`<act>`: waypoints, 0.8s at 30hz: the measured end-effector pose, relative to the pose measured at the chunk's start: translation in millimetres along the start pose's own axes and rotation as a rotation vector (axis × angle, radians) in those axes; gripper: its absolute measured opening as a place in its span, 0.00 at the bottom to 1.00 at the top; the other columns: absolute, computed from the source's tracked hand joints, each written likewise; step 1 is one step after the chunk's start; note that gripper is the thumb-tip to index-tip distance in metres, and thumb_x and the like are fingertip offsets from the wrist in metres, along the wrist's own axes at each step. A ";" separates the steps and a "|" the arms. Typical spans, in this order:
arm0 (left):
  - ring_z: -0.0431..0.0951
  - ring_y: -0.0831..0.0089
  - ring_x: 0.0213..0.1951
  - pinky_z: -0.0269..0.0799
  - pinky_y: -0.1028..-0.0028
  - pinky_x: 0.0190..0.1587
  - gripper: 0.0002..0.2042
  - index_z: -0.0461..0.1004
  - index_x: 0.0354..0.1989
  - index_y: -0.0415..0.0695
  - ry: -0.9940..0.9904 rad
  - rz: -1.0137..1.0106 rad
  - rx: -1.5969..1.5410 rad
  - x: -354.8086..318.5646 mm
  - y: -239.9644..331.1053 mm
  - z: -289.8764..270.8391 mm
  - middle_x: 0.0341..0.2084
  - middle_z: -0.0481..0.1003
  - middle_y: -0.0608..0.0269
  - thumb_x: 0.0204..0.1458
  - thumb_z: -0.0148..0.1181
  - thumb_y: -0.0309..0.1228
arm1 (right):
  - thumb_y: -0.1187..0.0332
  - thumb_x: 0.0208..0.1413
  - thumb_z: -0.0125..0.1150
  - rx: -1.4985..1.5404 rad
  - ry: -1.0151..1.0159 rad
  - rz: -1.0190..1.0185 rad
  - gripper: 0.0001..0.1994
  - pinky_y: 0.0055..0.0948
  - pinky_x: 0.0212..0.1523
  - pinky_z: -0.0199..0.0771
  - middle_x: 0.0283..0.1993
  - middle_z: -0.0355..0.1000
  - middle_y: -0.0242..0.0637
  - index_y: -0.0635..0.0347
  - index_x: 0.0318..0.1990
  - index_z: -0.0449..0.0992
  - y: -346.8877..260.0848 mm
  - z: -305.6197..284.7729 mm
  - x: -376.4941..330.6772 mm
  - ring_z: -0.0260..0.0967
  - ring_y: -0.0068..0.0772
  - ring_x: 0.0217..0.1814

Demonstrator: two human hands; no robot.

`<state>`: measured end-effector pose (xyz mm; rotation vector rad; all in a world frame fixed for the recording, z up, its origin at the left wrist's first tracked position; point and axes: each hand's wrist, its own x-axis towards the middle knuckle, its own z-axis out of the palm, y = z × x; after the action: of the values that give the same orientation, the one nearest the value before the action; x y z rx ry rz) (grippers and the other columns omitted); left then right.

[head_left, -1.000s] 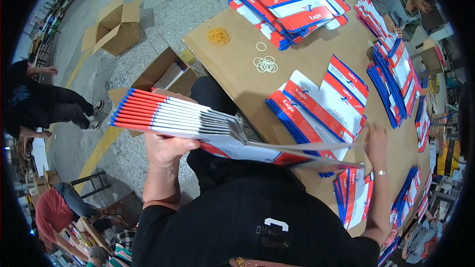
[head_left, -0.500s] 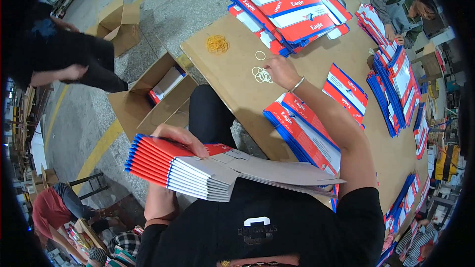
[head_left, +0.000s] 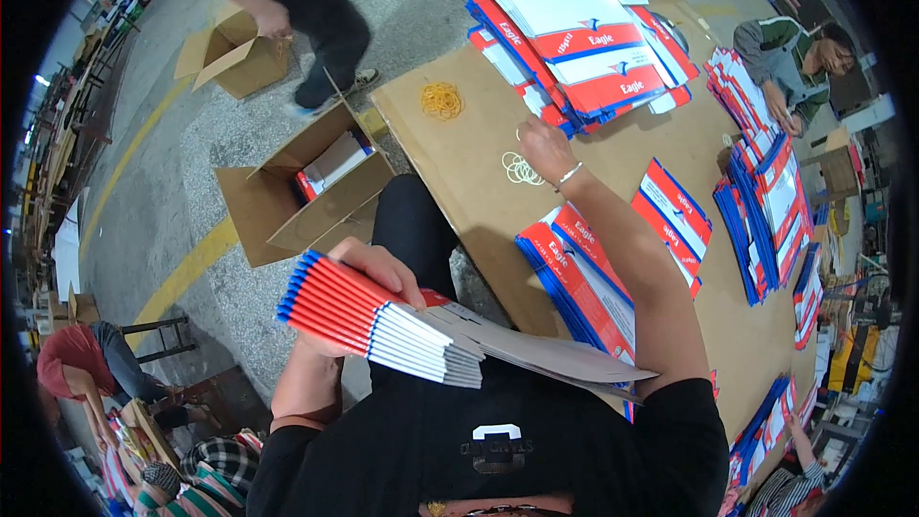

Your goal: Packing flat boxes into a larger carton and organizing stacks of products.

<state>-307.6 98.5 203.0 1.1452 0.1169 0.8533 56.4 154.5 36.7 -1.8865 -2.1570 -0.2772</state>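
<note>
With fingers (head_left: 402, 282) of the left hand (head_left: 369, 263) wrapped over the far edge, grips a fanned stack (head_left: 383, 333) of folded red, white and blue cardboard in front of a black shirt (head_left: 402, 450). Bends the fingers of the right hand (head_left: 546, 148) in close together, just over the tabletop; cannot tell whether pinching anything. Works above a grey floor (head_left: 239, 124) crossed by yellow lines, at the corner of a broad tan table (head_left: 459, 191). Shares the surroundings with a dark-clothed person (head_left: 306, 0) beyond the boxes, and with a co-worker (head_left: 780, 57) at the table's far right, behind long rows of printed cardboard (head_left: 780, 201). Faces a tall pile (head_left: 584, 48) of similar pieces near the table's far edge. To the left, on the floor near the knee, shows a nearer open box (head_left: 330, 215) with a red and white packet (head_left: 335, 163) inside, and behind it a farther open box (head_left: 244, 72). Passes the right forearm over a lower pile (head_left: 570, 263), hiding part of it, with a smaller group of pieces (head_left: 675, 220) to its right. Beside the tall pile, displays a heap of orange bands (head_left: 441, 101); right by the right hand, a cluster of pale bands (head_left: 520, 169). Wears a thin, light bracelet (head_left: 571, 173) on the right wrist.
</note>
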 end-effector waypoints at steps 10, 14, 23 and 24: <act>0.80 0.67 0.30 0.77 0.75 0.32 0.53 0.48 0.68 0.40 0.069 -0.064 0.200 2.0 3.3 10.2 0.28 0.77 0.52 0.32 0.79 0.30 | 0.70 0.58 0.55 1.511 -0.617 0.407 0.06 0.21 0.26 0.73 0.28 0.74 0.35 0.63 0.38 0.70 -112.0 -241.9 9.2 0.72 0.19 0.25; 0.79 0.65 0.44 0.77 0.69 0.46 0.59 0.43 0.70 0.41 0.111 -0.213 0.170 1.6 0.1 21.8 0.47 0.74 0.51 0.28 0.80 0.29 | 0.73 0.60 0.53 1.451 -0.564 0.023 0.03 0.18 0.28 0.71 0.28 0.73 0.33 0.63 0.37 0.68 -162.3 -262.3 13.3 0.71 0.17 0.26; 0.66 0.70 0.57 0.58 0.70 0.61 0.49 0.54 0.63 0.38 0.064 -0.102 0.285 -8.3 -3.0 23.0 0.55 0.65 0.58 0.31 0.80 0.35 | 0.72 0.60 0.56 0.921 -0.397 -0.192 0.06 0.25 0.30 0.72 0.24 0.74 0.39 0.62 0.41 0.67 -186.5 -269.6 14.9 0.76 0.30 0.28; 0.66 0.71 0.56 0.59 0.70 0.60 0.47 0.56 0.61 0.39 0.053 -0.091 0.299 -8.2 -2.5 22.1 0.54 0.65 0.58 0.32 0.80 0.35 | 0.72 0.60 0.56 0.922 -0.403 -0.196 0.06 0.25 0.30 0.72 0.24 0.74 0.39 0.62 0.41 0.67 -187.9 -271.2 16.2 0.76 0.30 0.28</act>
<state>-301.1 76.3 208.0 1.3855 0.3473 0.8026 -112.5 59.3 304.1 -1.2459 -2.1137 0.9738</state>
